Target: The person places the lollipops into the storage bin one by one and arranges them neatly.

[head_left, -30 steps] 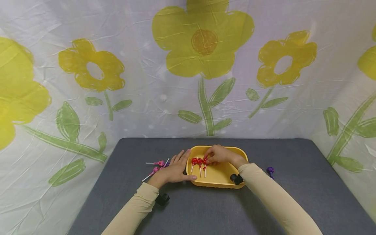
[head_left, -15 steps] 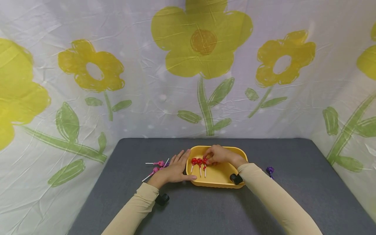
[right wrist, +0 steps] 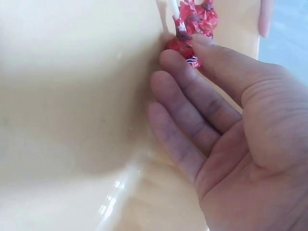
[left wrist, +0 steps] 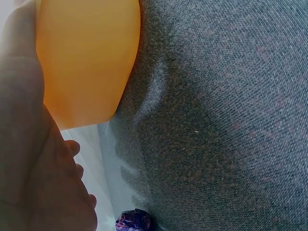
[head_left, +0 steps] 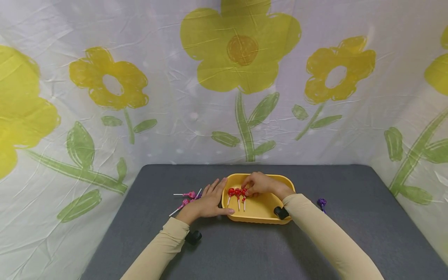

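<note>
In the head view, a yellow tray (head_left: 260, 213) holds three red lollipops side by side, the left (head_left: 231, 191), the middle (head_left: 238, 192) and the right one (head_left: 244, 200), sticks toward the person. My right hand (head_left: 261, 184) reaches into it and pinches the right lollipop's head between thumb and finger; the right wrist view shows this red wrapped head (right wrist: 179, 46) at the fingertips. My left hand (head_left: 207, 203) lies with fingers spread against the tray's left end. Up close in the left wrist view, the tray wall (left wrist: 89, 57) meets that palm.
Several pink and purple lollipops, one a pink lollipop (head_left: 190, 194), lie left of the tray, partly behind the left hand. A purple lollipop (head_left: 322, 202) lies to the right, near the right sleeve. The grey table (head_left: 245, 249) ends at a flowered cloth (head_left: 175, 116).
</note>
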Action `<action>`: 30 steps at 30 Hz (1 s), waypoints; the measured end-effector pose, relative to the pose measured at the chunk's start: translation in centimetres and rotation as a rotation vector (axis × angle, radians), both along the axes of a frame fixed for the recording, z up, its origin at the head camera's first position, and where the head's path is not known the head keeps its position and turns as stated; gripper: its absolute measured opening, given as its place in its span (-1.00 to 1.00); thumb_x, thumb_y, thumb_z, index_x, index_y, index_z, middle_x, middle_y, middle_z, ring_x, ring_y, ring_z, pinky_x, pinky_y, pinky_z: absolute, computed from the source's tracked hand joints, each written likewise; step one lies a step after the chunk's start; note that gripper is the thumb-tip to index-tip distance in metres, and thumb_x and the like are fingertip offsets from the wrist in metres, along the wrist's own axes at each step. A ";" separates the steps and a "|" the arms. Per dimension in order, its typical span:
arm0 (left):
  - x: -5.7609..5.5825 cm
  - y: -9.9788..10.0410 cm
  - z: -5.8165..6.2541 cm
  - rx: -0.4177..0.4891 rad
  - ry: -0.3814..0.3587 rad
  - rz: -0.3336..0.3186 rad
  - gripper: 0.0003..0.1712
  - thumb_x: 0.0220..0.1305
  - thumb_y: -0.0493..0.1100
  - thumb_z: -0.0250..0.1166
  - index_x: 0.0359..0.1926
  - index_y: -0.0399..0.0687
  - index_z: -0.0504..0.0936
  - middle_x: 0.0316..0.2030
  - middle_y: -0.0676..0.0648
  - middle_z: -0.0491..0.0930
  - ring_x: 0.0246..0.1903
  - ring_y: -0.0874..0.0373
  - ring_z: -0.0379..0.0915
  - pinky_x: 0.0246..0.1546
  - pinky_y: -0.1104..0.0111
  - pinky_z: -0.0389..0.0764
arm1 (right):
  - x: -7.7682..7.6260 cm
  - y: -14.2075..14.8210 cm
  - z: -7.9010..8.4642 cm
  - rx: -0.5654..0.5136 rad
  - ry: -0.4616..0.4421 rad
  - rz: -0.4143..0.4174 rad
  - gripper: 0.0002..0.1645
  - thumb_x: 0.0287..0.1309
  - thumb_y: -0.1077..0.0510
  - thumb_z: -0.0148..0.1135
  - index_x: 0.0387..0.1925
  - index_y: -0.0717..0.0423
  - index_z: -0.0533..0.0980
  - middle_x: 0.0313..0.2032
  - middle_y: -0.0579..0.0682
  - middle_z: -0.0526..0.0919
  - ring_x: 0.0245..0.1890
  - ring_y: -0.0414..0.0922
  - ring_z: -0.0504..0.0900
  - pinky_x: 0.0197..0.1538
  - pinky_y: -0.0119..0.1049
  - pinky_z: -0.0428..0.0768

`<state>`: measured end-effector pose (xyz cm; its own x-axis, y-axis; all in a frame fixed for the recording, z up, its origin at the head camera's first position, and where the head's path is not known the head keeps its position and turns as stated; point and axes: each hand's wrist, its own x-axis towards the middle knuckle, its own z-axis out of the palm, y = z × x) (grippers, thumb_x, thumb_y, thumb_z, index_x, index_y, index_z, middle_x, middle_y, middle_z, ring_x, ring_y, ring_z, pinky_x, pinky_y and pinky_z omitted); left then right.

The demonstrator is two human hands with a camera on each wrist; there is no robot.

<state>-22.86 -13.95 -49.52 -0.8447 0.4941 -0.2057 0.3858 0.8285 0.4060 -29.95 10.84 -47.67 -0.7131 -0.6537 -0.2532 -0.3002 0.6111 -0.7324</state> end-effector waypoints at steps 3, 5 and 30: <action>0.0 0.0 0.0 -0.001 -0.001 -0.001 0.41 0.06 0.61 0.15 0.59 0.02 -0.39 0.61 -0.04 -0.31 0.60 -0.10 -0.42 0.55 -0.14 -0.26 | 0.0 0.0 0.2 0.020 0.025 0.008 -0.66 0.14 0.29 0.37 -0.01 0.25 0.63 -0.39 0.13 0.80 -0.43 0.01 0.78 -0.32 -0.17 0.74; 0.0 0.0 0.0 0.002 -0.004 -0.001 0.41 0.06 0.61 0.15 0.59 0.02 -0.39 0.61 -0.04 -0.31 0.60 -0.09 -0.43 0.55 -0.14 -0.27 | 0.0 0.0 0.3 0.037 0.051 0.016 -0.66 0.14 0.28 0.38 -0.01 0.21 0.64 -0.40 0.10 0.80 -0.44 0.01 0.77 -0.31 -0.18 0.73; 0.2 -0.1 0.2 0.006 -0.008 0.005 0.40 0.07 0.61 0.15 0.59 0.06 -0.41 0.61 -0.02 -0.34 0.60 -0.07 -0.45 0.55 -0.14 -0.28 | 1.1 2.3 3.9 -0.003 0.095 0.008 -0.56 0.20 0.18 0.35 0.12 0.21 0.59 -0.35 0.19 0.78 -0.34 0.23 0.72 -0.23 -0.07 0.72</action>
